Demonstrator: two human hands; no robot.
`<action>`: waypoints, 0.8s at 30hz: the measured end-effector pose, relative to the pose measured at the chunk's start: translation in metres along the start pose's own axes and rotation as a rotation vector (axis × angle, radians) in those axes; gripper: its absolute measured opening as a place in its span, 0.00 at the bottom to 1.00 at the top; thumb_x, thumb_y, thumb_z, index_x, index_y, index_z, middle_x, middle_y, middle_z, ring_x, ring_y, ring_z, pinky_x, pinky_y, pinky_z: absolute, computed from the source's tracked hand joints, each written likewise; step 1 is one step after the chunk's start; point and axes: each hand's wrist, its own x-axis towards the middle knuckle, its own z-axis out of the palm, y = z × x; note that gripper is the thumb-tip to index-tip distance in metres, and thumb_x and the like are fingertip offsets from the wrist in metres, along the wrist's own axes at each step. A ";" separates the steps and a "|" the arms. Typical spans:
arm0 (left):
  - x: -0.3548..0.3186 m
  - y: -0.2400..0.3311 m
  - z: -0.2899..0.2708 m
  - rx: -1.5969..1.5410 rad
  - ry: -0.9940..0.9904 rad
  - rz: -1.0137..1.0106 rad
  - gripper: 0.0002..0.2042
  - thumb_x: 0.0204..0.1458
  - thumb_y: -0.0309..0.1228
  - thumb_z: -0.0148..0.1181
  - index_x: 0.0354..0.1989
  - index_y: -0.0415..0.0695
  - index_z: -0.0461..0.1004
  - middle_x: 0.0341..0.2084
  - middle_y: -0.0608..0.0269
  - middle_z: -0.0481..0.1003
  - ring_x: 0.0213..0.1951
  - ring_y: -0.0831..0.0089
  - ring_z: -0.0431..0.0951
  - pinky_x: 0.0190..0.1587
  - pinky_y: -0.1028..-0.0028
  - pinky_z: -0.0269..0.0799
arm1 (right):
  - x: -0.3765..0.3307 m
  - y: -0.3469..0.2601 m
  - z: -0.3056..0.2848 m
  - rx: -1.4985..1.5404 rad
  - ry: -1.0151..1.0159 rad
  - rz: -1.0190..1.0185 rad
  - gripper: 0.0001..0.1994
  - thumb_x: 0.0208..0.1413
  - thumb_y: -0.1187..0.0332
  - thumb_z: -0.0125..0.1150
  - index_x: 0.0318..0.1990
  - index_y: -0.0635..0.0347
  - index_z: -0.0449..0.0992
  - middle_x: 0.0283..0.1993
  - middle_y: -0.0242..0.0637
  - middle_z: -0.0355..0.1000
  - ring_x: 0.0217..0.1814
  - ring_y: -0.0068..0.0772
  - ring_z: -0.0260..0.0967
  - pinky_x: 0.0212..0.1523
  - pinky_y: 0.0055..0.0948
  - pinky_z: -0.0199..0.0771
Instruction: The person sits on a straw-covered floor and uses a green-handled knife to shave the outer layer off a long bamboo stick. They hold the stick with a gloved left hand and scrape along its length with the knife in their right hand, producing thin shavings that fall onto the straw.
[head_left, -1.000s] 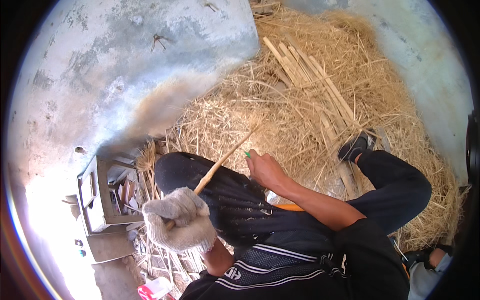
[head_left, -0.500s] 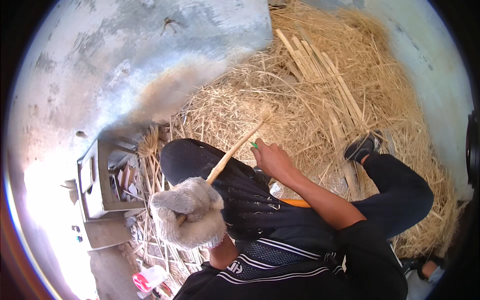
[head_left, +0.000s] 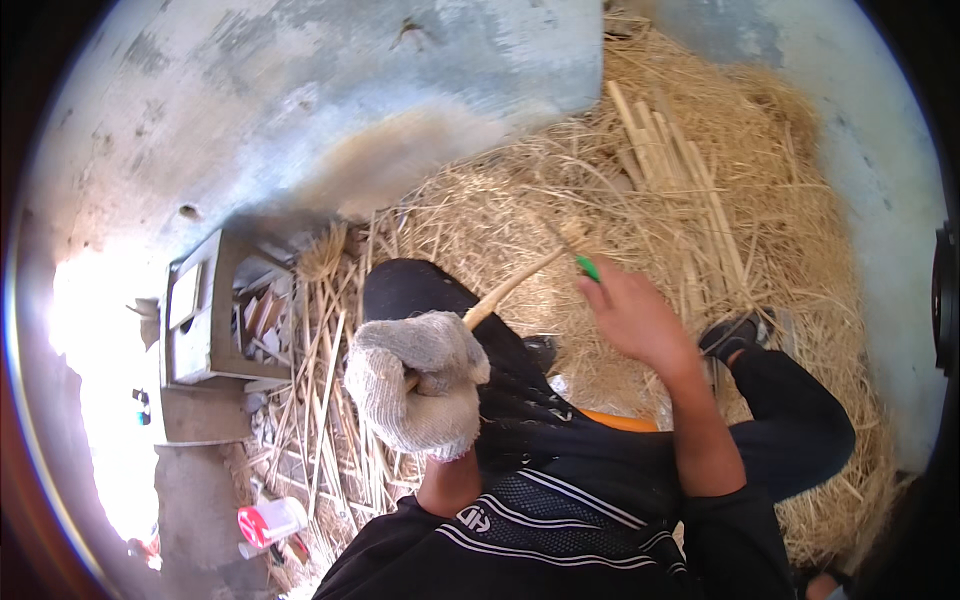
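My left hand point(head_left: 415, 385) wears a thick off-white knitted glove and is closed round a pale peeled stick point(head_left: 505, 291). The stick slants up to the right, over my bent left knee. Bare and closed, my right hand point(head_left: 643, 318) grips a knife by its green handle point(head_left: 588, 267). Its thin dark blade point(head_left: 558, 236) points up and left, close to the far end of the stick. Whether the blade touches the stick I cannot tell. Fingers cover most of the handle.
Straw-like shavings point(head_left: 770, 190) cover the floor ahead and to the right, with flat wooden strips point(head_left: 660, 150) on top. At left stand a box-like stand point(head_left: 205, 365) holding scraps, thin sticks point(head_left: 320, 400) and a red-and-white container point(head_left: 270, 522). A stained wall point(head_left: 330, 110) rises beyond.
My right hand has moved right, away from my left hand, and the knife blade now shows. The gloved hand keeps its grip on the stick. The whole view has shifted somewhat.
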 end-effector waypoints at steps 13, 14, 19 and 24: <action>0.006 0.000 0.030 0.087 0.104 -0.126 0.17 0.60 0.40 0.42 0.22 0.43 0.63 0.08 0.65 0.56 0.09 0.76 0.54 0.09 0.75 0.50 | -0.015 -0.003 0.070 0.134 0.181 -0.198 0.12 0.64 0.64 0.50 0.45 0.65 0.68 0.18 0.57 0.69 0.21 0.63 0.70 0.24 0.53 0.69; 0.008 0.000 0.032 0.138 0.158 -0.124 0.17 0.60 0.40 0.42 0.21 0.43 0.64 0.08 0.65 0.56 0.09 0.76 0.54 0.09 0.75 0.50 | -0.022 -0.020 0.065 0.130 0.179 -0.262 0.13 0.64 0.64 0.50 0.46 0.66 0.67 0.20 0.58 0.70 0.23 0.63 0.71 0.24 0.53 0.69; 0.008 -0.004 0.042 0.123 0.102 -0.140 0.18 0.60 0.41 0.42 0.22 0.43 0.64 0.08 0.68 0.53 0.09 0.77 0.52 0.09 0.75 0.48 | 0.003 0.038 0.088 -0.024 0.275 -0.054 0.12 0.63 0.64 0.50 0.46 0.65 0.68 0.22 0.60 0.70 0.25 0.63 0.71 0.25 0.54 0.70; 0.018 -0.006 0.017 0.017 -0.040 -0.139 0.17 0.58 0.40 0.43 0.25 0.37 0.65 0.15 0.57 0.64 0.10 0.71 0.60 0.10 0.73 0.58 | -0.003 -0.004 0.074 0.099 0.255 -0.182 0.13 0.64 0.64 0.50 0.46 0.66 0.69 0.17 0.59 0.68 0.21 0.62 0.70 0.23 0.53 0.69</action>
